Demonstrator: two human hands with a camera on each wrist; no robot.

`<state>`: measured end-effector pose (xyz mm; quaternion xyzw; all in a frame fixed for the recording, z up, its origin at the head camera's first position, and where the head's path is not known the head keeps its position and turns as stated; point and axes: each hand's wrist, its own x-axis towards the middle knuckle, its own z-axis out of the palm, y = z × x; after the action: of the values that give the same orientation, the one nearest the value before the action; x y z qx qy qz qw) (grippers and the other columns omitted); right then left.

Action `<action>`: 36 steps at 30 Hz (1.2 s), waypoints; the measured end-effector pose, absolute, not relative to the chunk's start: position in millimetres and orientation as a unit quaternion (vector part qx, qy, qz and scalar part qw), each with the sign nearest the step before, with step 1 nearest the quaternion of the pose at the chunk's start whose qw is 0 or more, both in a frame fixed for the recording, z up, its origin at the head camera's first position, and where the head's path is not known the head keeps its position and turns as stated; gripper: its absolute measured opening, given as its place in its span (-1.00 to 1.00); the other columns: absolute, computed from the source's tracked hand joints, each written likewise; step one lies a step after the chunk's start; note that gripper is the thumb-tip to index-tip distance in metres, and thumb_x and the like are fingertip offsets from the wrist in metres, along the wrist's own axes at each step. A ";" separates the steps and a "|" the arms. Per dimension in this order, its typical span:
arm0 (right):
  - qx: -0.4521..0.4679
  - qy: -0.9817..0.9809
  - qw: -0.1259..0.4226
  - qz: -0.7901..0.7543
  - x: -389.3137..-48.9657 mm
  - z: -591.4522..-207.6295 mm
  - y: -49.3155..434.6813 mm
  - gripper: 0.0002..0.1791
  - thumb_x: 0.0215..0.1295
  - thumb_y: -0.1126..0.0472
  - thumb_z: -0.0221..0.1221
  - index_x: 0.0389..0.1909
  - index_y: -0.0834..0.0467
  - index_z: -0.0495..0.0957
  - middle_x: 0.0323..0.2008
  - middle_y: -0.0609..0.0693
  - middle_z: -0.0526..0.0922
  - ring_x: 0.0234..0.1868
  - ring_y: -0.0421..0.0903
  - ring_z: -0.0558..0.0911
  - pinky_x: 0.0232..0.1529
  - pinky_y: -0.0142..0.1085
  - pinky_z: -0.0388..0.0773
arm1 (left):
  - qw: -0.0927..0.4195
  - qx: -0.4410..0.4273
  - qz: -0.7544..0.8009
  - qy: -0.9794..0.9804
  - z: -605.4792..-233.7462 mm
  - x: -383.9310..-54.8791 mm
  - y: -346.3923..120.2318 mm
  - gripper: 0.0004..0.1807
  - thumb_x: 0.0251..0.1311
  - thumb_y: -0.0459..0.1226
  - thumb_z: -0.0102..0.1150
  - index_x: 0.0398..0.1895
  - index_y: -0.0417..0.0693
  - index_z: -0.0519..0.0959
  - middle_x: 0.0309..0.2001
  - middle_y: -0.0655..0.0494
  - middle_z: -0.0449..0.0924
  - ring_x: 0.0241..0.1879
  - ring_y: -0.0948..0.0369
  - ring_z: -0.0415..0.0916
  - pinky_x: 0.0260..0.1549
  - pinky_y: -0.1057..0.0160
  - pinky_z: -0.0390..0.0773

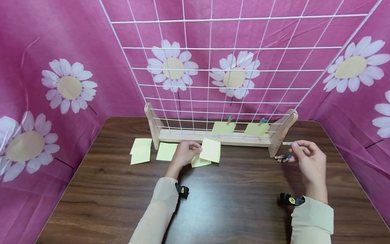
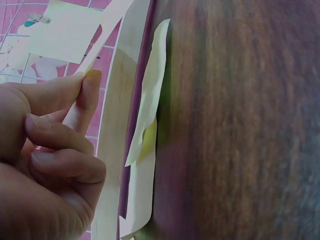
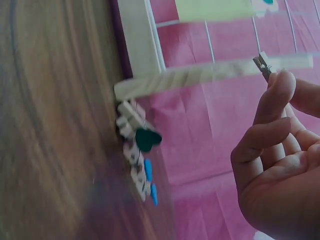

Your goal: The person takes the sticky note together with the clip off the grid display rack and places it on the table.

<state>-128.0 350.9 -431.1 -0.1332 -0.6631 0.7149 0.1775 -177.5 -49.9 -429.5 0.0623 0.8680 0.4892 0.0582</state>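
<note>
Between thumb and fingertips, my left hand [image 1: 184, 153] pinches a yellow sticky note [image 1: 211, 150] by its edge, raised over another note [image 1: 200, 161] on the table. My right hand [image 1: 311, 162] pinches a small wooden clothespin [image 1: 287, 143], also seen at the fingertips in the right wrist view. Just below that hand lies a little pile of clothespins [image 1: 281, 158], some with blue or green decorations. Two notes, a left one [image 1: 223, 128] and a right one [image 1: 256, 129], hang on the white wire grid [image 1: 210, 88], each held by a clothespin.
The grid stands in a wooden base [image 1: 182, 136] with upright end pieces. More notes [image 1: 141, 155] lie on the brown table [image 1: 122, 193] at the left, and another note [image 1: 166, 151] lies by the base. A pink flowered cloth [image 1: 122, 84] hangs behind and at both sides.
</note>
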 end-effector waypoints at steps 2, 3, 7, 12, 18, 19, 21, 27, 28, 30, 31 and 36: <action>-0.151 -0.657 0.177 0.717 -126.8 -437.8 359.0 -0.74 0.10 0.21 0.32 -0.21 0.19 0.52 -0.57 -0.06 0.67 -0.74 -0.19 0.57 -0.71 -0.36 0.52 | 0.061 0.061 0.487 0.869 -429.8 -177.6 -48.6 -0.92 0.10 -0.21 0.28 -0.39 0.00 0.68 -0.39 0.11 0.67 -0.35 0.24 0.54 -0.37 0.31 0.49; -0.164 -0.665 0.172 0.708 -127.0 -441.5 363.0 -0.72 0.09 0.17 0.32 -0.21 0.17 0.51 -0.57 -0.08 0.67 -0.73 -0.20 0.57 -0.70 -0.37 0.52 | 0.063 0.061 0.486 0.870 -429.9 -177.6 -48.0 -0.92 0.09 -0.21 0.29 -0.39 0.00 0.68 -0.40 0.11 0.67 -0.35 0.24 0.54 -0.37 0.31 0.49; -0.201 -0.687 0.154 0.681 -128.4 -456.7 374.7 -0.71 0.09 0.08 0.33 -0.24 0.09 0.50 -0.60 -0.17 0.66 -0.73 -0.24 0.59 -0.72 -0.40 0.51 | 0.074 0.063 0.480 0.872 -429.1 -177.8 -45.6 -0.90 0.09 -0.20 0.29 -0.37 -0.01 0.68 -0.39 0.09 0.68 -0.36 0.23 0.55 -0.38 0.30 0.50; -0.220 -0.672 0.113 0.699 -121.9 -442.9 363.3 -0.81 0.17 0.16 0.26 -0.29 0.09 0.45 -0.64 -0.16 0.65 -0.73 -0.25 0.57 -0.72 -0.41 0.48 | 0.088 0.061 0.472 0.875 -428.8 -178.1 -43.9 -0.89 0.08 -0.18 0.29 -0.36 0.02 0.68 -0.37 0.08 0.68 -0.35 0.23 0.56 -0.36 0.30 0.51; -0.228 -0.675 0.058 0.699 -116.3 -428.7 351.8 -0.84 0.26 0.16 0.17 -0.26 0.09 0.38 -0.63 -0.22 0.63 -0.72 -0.30 0.55 -0.72 -0.44 0.43 | 0.096 0.066 0.469 0.876 -428.8 -178.7 -40.7 -0.91 0.08 -0.19 0.29 -0.37 0.03 0.68 -0.37 0.08 0.69 -0.34 0.22 0.58 -0.33 0.29 0.52; -0.231 -0.682 0.049 0.692 -116.1 -428.9 352.3 -0.84 0.27 0.15 0.16 -0.26 0.08 0.38 -0.63 -0.24 0.63 -0.72 -0.31 0.55 -0.73 -0.43 0.40 | 0.098 0.067 0.468 0.876 -428.8 -178.7 -40.2 -0.91 0.08 -0.19 0.28 -0.37 0.04 0.68 -0.37 0.09 0.69 -0.34 0.23 0.58 -0.33 0.29 0.52; -0.234 -0.692 0.030 0.682 -115.9 -430.3 354.5 -0.84 0.28 0.10 0.15 -0.25 0.05 0.37 -0.62 -0.28 0.63 -0.71 -0.33 0.55 -0.73 -0.41 0.35 | 0.100 0.067 0.465 0.877 -429.3 -179.2 -39.4 -0.92 0.07 -0.19 0.29 -0.38 0.05 0.68 -0.38 0.09 0.70 -0.35 0.23 0.58 -0.34 0.29 0.52; -0.240 -0.699 0.016 0.673 -117.3 -434.9 360.1 -0.81 0.27 0.04 0.15 -0.25 0.01 0.36 -0.63 -0.31 0.64 -0.69 -0.34 0.58 -0.71 -0.39 0.34 | 0.112 0.060 0.460 0.879 -430.6 -181.0 -37.0 -0.91 0.07 -0.17 0.29 -0.38 0.06 0.68 -0.39 0.10 0.70 -0.35 0.22 0.57 -0.38 0.30 0.50; -0.240 -0.701 0.017 0.672 -117.6 -435.4 360.7 -0.81 0.27 0.04 0.15 -0.25 0.01 0.36 -0.63 -0.31 0.64 -0.69 -0.34 0.58 -0.71 -0.39 0.34 | 0.113 0.060 0.459 0.879 -430.7 -181.3 -36.8 -0.91 0.07 -0.16 0.29 -0.38 0.06 0.68 -0.39 0.10 0.70 -0.35 0.22 0.57 -0.38 0.30 0.50; -0.243 -0.704 0.016 0.667 -118.6 -436.5 361.8 -0.80 0.27 0.03 0.15 -0.25 0.00 0.36 -0.63 -0.32 0.64 -0.69 -0.33 0.58 -0.70 -0.39 0.34 | 0.115 0.057 0.456 0.881 -430.5 -181.6 -36.1 -0.90 0.07 -0.16 0.29 -0.37 0.07 0.68 -0.39 0.11 0.70 -0.35 0.22 0.57 -0.38 0.30 0.50; -0.245 -0.708 0.013 0.663 -119.1 -437.0 362.4 -0.80 0.28 0.02 0.14 -0.24 0.00 0.36 -0.62 -0.32 0.63 -0.68 -0.33 0.58 -0.70 -0.39 0.34 | 0.116 0.057 0.453 0.882 -430.4 -181.8 -35.9 -0.90 0.08 -0.15 0.28 -0.37 0.07 0.68 -0.39 0.11 0.70 -0.34 0.22 0.57 -0.38 0.30 0.50; -0.258 -0.729 -0.006 0.634 -122.4 -438.8 362.9 -0.79 0.28 -0.01 0.12 -0.23 0.00 0.37 -0.60 -0.34 0.62 -0.65 -0.32 0.60 -0.68 -0.37 0.36 | 0.126 0.049 0.443 0.886 -431.1 -183.3 -35.8 -0.90 0.07 -0.14 0.28 -0.36 0.10 0.67 -0.37 0.14 0.69 -0.34 0.22 0.57 -0.37 0.30 0.49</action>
<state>-122.4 362.9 -438.8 -0.2585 -0.7290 0.6338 -0.0055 -183.3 -35.8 -431.1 0.0491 0.8863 0.4428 0.1263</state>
